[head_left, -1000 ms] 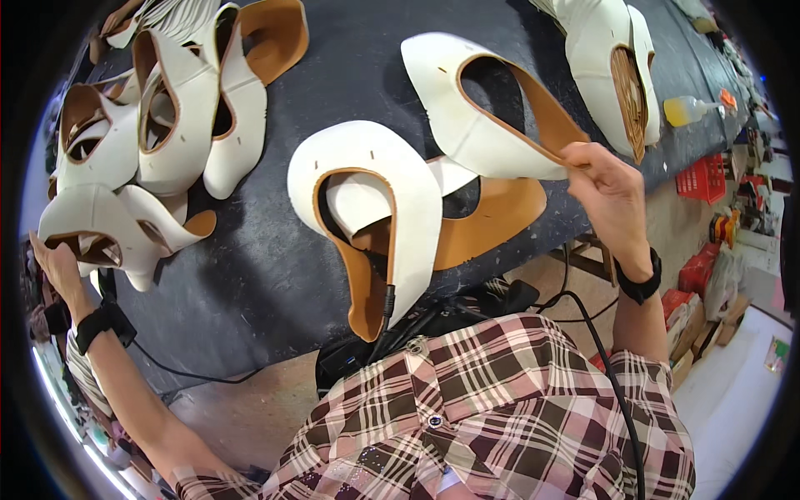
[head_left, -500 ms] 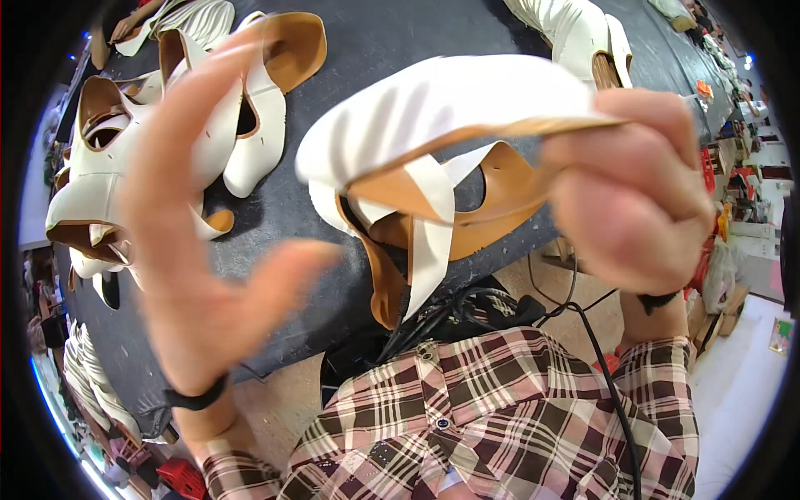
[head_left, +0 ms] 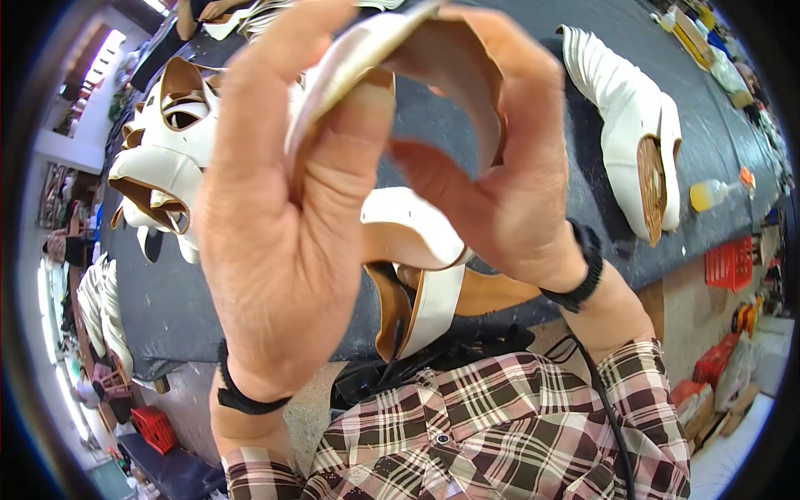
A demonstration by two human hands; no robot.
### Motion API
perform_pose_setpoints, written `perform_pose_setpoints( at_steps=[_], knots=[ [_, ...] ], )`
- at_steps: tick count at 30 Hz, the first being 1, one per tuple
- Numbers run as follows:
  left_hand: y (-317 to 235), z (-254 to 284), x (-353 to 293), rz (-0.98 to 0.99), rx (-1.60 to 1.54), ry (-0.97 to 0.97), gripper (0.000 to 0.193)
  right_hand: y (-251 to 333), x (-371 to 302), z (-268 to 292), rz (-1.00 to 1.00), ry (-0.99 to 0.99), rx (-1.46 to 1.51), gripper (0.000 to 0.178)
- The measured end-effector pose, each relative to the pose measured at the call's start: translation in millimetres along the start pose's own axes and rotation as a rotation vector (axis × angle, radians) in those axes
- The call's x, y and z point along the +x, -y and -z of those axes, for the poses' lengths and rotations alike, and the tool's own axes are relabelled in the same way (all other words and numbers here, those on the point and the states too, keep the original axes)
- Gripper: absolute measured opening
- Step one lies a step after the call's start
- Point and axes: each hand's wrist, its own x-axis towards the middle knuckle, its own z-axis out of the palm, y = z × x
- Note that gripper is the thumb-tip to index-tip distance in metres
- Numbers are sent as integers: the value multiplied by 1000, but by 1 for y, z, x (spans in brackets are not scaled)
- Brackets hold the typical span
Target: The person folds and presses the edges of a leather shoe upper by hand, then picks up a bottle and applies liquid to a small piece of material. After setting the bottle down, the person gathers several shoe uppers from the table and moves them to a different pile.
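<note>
A: What's nearest?
B: The left hand (head_left: 275, 225), raised over the table's (head_left: 171, 304) near side. Its thumb and fingers are clamped on a white upper with tan lining (head_left: 460, 75), bent into a loop.

A: And the right hand (head_left: 529, 183)?
B: It's just across from the left one, fingers curled along the loop's outer side, thumb apart from it. Blur hides whether it grips, so I cannot tell.

A: How far along is that piece?
B: Partway through handling, I'd judge: it's lifted and curved, not yet set down. I see nothing fastened to it.

A: What lies below?
B: Loose uppers (head_left: 408, 212) near the table's near edge, apparently overlapping, partly hidden by the hands.

A: Further off?
B: On the left, a heap of uppers (head_left: 162, 162), openings showing. On the right, a fanned stack (head_left: 621, 133), its pieces nested closely. Neither is in hand; which pieces are done and which are left, the view doesn't settle.

A: Beyond those?
B: A bottle of yellow liquid (head_left: 707, 196) right of the stack, and, at the far left, a co-worker's hand (head_left: 218, 8) beside more white pieces.
</note>
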Motion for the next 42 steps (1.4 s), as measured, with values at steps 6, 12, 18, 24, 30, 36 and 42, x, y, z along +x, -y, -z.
perform_pose_setpoints(
  at_steps=[6, 12, 18, 24, 30, 36, 42],
  knots=[
    [25, 27, -44, 423, -605, 196, 21, 17, 7, 32, -466, 729, 126, 13],
    [52, 13, -102, 872, -865, 166, 24, -3, -31, 27, -1098, 915, 394, 20],
    [54, 13, -107, 811, -581, 32, 21, -10, -53, 18, -1161, 881, 470, 23],
    [69, 14, -103, 668, -430, 130, 16, -2, -52, 20, -1130, 876, 310, 18],
    [75, -4, -103, 790, -604, 31, 14, -2, -60, 18, -1123, 712, 302, 15],
    [70, -24, -108, 456, -152, -102, 10, 1, -58, 19, -1257, 643, 60, 12],
    [77, -29, -116, 131, 137, -76, 10, 0, -69, 17, -1290, 601, -12, 14]
  ],
)
